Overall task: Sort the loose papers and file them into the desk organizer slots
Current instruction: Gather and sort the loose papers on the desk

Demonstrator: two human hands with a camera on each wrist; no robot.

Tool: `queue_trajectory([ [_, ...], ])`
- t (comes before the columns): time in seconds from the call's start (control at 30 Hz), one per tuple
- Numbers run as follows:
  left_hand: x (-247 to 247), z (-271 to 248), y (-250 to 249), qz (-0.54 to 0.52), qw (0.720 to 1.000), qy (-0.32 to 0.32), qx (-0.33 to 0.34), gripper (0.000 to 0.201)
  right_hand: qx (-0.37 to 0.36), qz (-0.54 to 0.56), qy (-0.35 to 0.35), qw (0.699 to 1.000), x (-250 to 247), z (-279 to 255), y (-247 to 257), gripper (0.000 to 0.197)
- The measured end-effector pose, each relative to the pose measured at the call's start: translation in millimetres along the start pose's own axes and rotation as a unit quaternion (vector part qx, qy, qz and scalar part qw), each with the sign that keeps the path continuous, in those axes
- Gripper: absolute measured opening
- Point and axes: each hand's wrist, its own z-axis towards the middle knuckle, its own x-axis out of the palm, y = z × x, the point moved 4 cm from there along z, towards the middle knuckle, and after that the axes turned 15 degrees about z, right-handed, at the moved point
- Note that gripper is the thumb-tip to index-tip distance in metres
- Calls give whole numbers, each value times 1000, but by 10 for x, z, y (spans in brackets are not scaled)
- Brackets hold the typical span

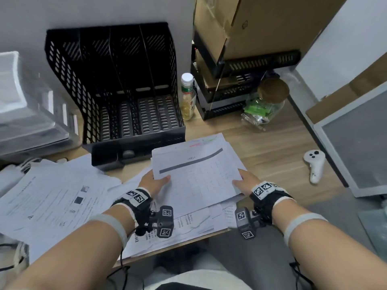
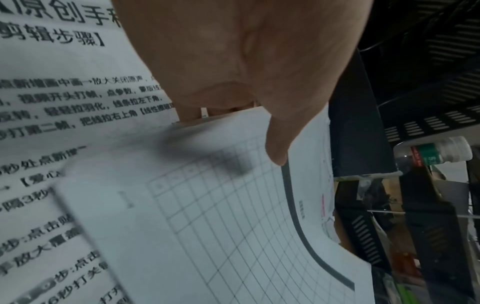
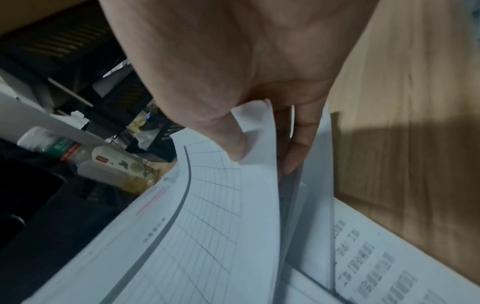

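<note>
Both hands hold a small stack of white sheets (image 1: pixel 196 174) above the desk; its top sheet carries a printed grid under a dark bar (image 2: pixel 233 236) (image 3: pixel 197 236). My left hand (image 1: pixel 154 182) pinches the stack's left edge, thumb (image 2: pixel 278 144) on top and fingers beneath. At the stack's right corner, my right hand (image 1: pixel 244 183) pinches with its thumb (image 3: pixel 228 139) on top and fingers between the sheets. The black mesh desk organizer (image 1: pixel 117 93) stands just behind, its upright slots holding nothing. More printed papers (image 1: pixel 54 204) lie loose on the left and under the held stack.
A small bottle (image 1: pixel 187 97) stands right of the organizer, next to stacked black trays (image 1: pixel 240 88), cardboard boxes (image 1: pixel 261 24) and a cork-lidded jar (image 1: pixel 266 101). A white controller (image 1: pixel 315 166) lies at the right. Clear plastic drawers (image 1: pixel 27 105) stand far left.
</note>
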Motion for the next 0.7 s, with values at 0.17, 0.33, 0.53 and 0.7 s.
queue_trajectory([
  [0.17,9,38,85,-72,997,-34,-25,13,37,39,-85,995,-15,126,-150,42],
  [0.33,-162,232,423,-139,989,-40,-23,41,165,2,-117,979,-75,-99,-533,24],
  [0.53,-21,544,780,-93,993,-12,-77,63,218,99,-76,968,268,-297,-668,8],
  [0.7,32,285,548,49,995,-12,-83,62,178,104,-66,976,474,-414,-583,31],
])
